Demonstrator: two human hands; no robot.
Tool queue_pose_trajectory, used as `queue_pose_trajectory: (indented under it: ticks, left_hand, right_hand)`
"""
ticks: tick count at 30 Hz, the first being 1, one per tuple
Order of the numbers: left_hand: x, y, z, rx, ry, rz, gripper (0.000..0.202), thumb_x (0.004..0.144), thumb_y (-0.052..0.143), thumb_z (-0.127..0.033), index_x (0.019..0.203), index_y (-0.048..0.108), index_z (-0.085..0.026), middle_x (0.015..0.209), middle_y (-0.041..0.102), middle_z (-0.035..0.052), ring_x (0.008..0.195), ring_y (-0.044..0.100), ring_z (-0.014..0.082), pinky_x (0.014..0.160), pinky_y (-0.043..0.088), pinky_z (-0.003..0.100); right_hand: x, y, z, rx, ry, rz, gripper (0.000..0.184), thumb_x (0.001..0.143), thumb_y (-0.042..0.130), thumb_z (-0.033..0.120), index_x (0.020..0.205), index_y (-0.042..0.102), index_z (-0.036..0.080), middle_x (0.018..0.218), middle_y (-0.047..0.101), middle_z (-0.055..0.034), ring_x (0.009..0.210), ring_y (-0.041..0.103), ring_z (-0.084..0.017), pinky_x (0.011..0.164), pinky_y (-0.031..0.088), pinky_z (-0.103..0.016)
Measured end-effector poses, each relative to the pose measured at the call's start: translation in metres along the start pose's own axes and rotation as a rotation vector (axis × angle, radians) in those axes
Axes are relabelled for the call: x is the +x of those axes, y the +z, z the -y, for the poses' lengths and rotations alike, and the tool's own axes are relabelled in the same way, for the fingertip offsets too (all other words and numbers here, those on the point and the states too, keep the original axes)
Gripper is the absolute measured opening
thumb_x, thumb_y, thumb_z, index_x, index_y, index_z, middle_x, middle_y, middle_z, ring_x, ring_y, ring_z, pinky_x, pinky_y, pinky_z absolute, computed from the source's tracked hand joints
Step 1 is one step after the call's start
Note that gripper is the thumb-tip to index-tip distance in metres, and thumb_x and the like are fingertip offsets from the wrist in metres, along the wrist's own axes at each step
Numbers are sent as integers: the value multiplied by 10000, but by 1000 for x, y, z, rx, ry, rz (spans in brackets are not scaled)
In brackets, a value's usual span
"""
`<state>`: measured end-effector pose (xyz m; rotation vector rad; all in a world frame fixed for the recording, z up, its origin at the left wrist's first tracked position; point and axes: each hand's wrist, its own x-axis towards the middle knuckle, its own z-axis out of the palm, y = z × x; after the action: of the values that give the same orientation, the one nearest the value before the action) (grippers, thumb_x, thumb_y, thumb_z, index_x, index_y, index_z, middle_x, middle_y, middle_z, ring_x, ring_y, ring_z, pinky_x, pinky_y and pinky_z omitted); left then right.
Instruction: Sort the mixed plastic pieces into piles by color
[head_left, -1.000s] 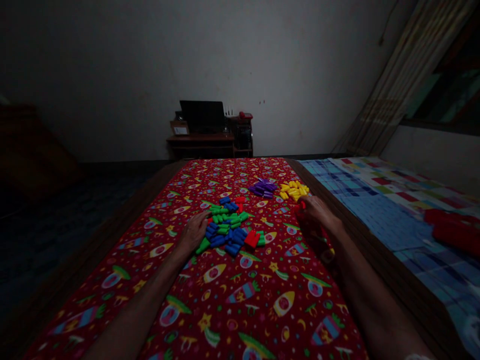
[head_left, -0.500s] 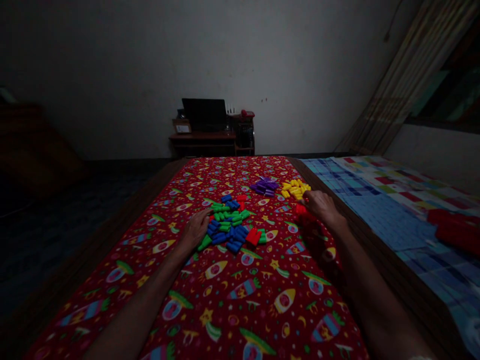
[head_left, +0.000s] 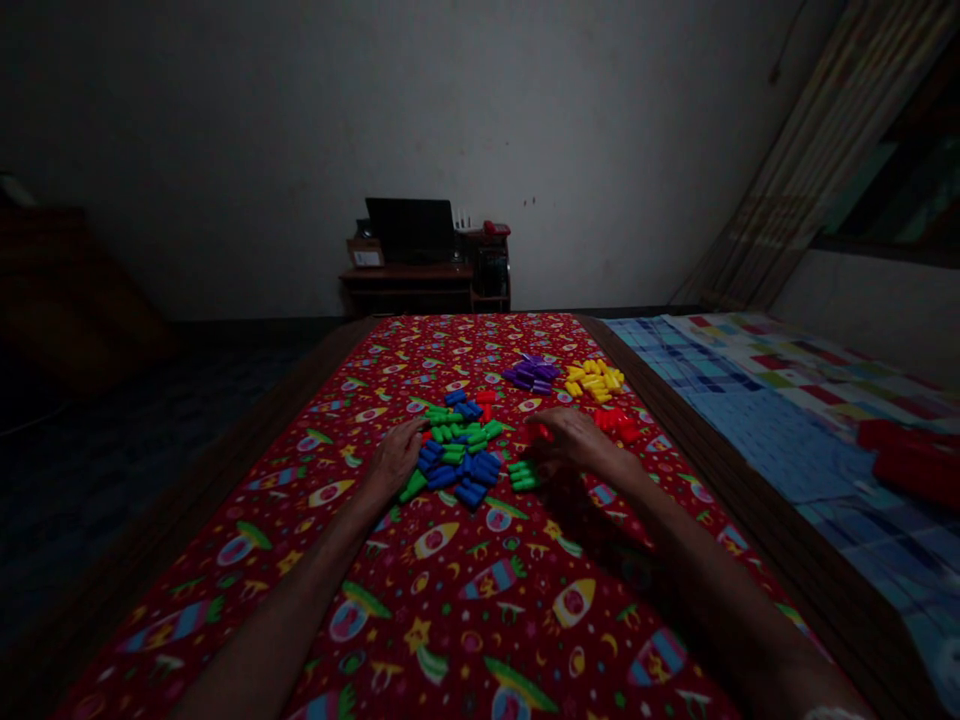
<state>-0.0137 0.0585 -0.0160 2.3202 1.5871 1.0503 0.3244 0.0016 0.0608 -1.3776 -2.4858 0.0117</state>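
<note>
A mixed pile of small tube-shaped plastic pieces, mostly blue (head_left: 471,478) and green (head_left: 491,430), lies on the red printed cloth (head_left: 450,590). My left hand (head_left: 396,458) rests at the pile's left edge, fingers stretched out against it, near a partly hidden red piece. My right hand (head_left: 574,437) is just right of the pile, fingers closed on red pieces (head_left: 537,430) that are mostly hidden. Below its fingers lie several green pieces (head_left: 523,475). Behind my right hand is a group of red pieces (head_left: 619,424).
Purple pieces (head_left: 533,374) and yellow pieces (head_left: 595,379) lie in separate groups farther back. A bed with a blue plaid cover (head_left: 780,440) stands to the right. Against the far wall is a desk (head_left: 409,273) with a dark monitor (head_left: 411,228).
My right hand has moved left and nearer, from beside the yellow group towards the mixed pile. The red pieces at the pile's right end have been taken up. My left hand stays put.
</note>
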Motion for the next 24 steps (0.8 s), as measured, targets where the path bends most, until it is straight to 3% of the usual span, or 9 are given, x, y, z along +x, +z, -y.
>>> queue_pose_trajectory:
  ticks: [3,5,11,14,18,20,24]
  left_hand:
    - [0,0,0,6,8,5,433,868,346,-328,1122,653,-157,1186,677,115,1110,614,250,999,474,443]
    - [1,0,0,14,2,-1,441,865,339,-326,1121,653,-151,1184,677,121,1112,615,252,1001,472,447]
    - [1,-1,-2,15,-13,26,450,861,339,-317,1134,651,-142,1200,670,130,1126,607,267,1003,470,465]
    - [1,-4,-3,9,-9,43,444,862,349,-317,1145,647,-151,1216,663,119,1136,601,262,1008,469,450]
    - [1,-4,-4,5,-24,40,440,861,346,-311,1137,650,-150,1210,664,122,1140,599,260,1014,463,450]
    - [1,-2,-3,-1,-27,33,442,863,342,-314,1135,649,-152,1210,664,123,1143,596,260,1018,458,454]
    - [0,0,-1,-9,-25,-5,440,861,344,-325,1127,652,-156,1187,675,120,1127,606,253,1019,456,448]
  right_hand:
    - [-5,-26,-36,-36,204,-24,366,825,593,171,1187,642,149,1035,708,-134,940,643,-230,776,460,-290]
    - [-18,-31,-54,-36,252,-69,392,821,565,158,1207,632,141,1083,701,-145,976,648,-244,816,479,-312]
    - [-72,-5,-89,-45,97,-135,359,865,496,206,1190,646,172,1257,621,-167,1165,574,-284,984,458,-456]
    - [-77,2,-89,-31,94,-220,325,867,540,291,1151,669,201,1279,601,-163,1216,533,-307,1012,433,-512]
    - [-36,1,-61,127,29,-299,308,896,527,288,1152,667,190,1178,659,-143,1094,611,-257,941,484,-411]
    - [1,4,-39,215,-25,-209,297,904,505,228,1149,667,182,1073,704,-120,967,657,-220,860,505,-343]
    - [81,21,-3,227,-38,-46,351,869,497,108,1195,627,98,1127,683,-165,1007,640,-224,880,467,-323]
